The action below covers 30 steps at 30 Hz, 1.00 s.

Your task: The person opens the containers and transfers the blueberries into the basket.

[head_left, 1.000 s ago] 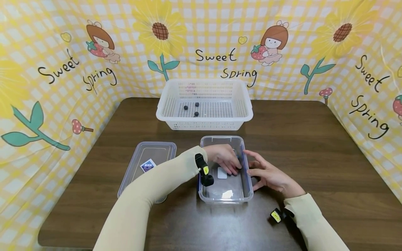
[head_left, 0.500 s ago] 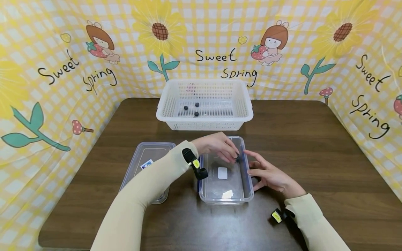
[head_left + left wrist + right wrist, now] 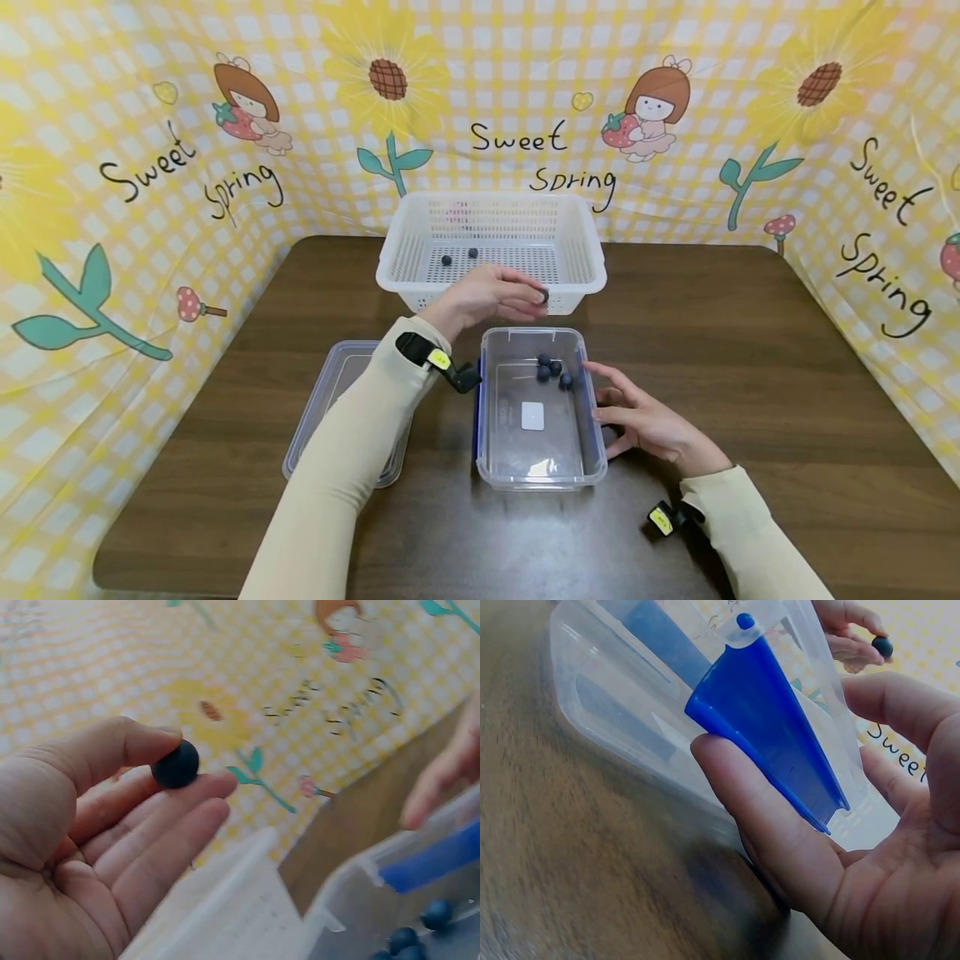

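My left hand (image 3: 498, 296) pinches a blueberry (image 3: 176, 763) between thumb and fingertips, over the front rim of the white basket (image 3: 585, 287). Two blueberries (image 3: 447, 261) show on the basket floor; the hand covers part of it. Below stands a clear plastic box (image 3: 510, 450), its lid off, with several blueberries (image 3: 555, 368) grouped toward its far right corner. Fingers of my right hand (image 3: 648, 421) rest against the box's right side. In the right wrist view, the thumb lies along a blue latch (image 3: 757, 727), fingers loosely extended.
A clear lid (image 3: 330, 375) lies left of the box, partly under the left sleeve. The basket stands at the back of the brown wooden table (image 3: 750, 358), close to a patterned cloth wall (image 3: 495, 67).
My left hand has risen out of the clear box and moved back to the basket's front rim, a blueberry in its fingertips. The right hand stays at the box's side.
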Tool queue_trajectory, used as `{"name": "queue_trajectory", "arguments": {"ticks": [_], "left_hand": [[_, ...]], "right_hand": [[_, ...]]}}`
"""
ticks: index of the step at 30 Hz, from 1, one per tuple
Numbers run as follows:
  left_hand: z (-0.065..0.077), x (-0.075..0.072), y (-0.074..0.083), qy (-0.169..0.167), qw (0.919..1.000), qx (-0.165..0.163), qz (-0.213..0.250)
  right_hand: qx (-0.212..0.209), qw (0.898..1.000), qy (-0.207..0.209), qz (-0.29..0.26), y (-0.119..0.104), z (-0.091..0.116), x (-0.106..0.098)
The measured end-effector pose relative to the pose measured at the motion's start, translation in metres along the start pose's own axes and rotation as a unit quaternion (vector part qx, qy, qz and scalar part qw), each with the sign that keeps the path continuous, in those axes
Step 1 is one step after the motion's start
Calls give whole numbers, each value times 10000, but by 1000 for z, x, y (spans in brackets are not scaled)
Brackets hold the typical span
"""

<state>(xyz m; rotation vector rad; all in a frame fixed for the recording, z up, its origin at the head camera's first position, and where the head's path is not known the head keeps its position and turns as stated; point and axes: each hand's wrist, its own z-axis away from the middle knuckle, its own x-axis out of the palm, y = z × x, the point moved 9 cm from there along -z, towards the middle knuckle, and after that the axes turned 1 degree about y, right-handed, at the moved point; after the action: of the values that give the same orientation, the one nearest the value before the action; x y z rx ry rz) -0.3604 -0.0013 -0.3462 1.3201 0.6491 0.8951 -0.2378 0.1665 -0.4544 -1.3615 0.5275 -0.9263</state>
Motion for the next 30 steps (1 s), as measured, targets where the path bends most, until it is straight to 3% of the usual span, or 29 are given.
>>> {"name": "queue_trajectory", "arguments": {"ticks": [5, 9, 13, 20, 23, 30], "left_hand": [[-5, -28, 15, 561, 9950, 608, 567], [-9, -56, 18, 1136, 9812, 768, 1357], [-12, -88, 21, 1758, 9610, 960, 1908], [-7, -143, 25, 2946, 9118, 1561, 2395], [-6, -158, 21, 3225, 9017, 1516, 2449], [-3, -177, 4, 3535, 9004, 951, 2353]], "right_hand": [[-21, 10000, 18, 13, 0, 0, 0], [-21, 10000, 20, 35, 0, 0, -1], [-49, 10000, -5, 42, 0, 0, -1], [-82, 10000, -53, 0, 1, 0, 0], [-88, 9999, -70, 4, 0, 0, 0], [-95, 9999, -56, 66, 1, 0, -1]]}}
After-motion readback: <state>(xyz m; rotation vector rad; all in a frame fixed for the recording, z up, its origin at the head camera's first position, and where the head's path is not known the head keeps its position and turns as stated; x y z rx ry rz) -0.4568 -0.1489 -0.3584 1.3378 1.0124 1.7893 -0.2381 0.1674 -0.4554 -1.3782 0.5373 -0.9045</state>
